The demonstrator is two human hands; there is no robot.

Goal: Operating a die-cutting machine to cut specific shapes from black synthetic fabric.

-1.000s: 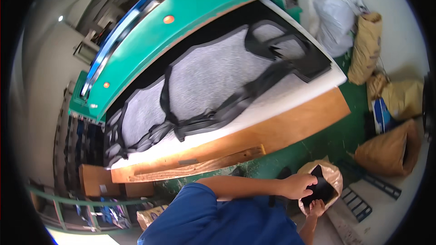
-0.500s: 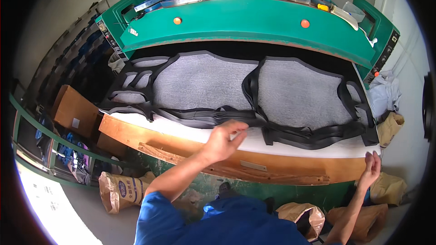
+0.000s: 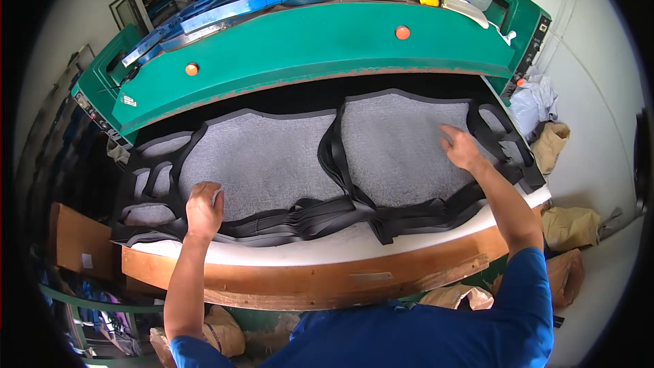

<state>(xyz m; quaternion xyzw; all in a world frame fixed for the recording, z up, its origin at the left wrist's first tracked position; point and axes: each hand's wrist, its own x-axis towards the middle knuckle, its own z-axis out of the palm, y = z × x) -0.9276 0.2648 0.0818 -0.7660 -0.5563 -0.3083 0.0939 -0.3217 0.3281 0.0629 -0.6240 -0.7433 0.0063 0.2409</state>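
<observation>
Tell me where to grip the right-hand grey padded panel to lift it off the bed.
Likely the near edge of the right grey panel, coming from the front. The black border strips lie loose over the white bed there, while the far edge sits under the green press head. The right hand rests flat on top.

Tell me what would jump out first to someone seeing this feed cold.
The big green press machine arching across the top, its head raised over the bed. Under it, two grey cut-out panels lie side by side, framed by black offcut strips, on a white cutting pad with a wooden front edge. The left hand is closed at the left panel's lower corner; the right hand lies spread on the right panel.
</observation>
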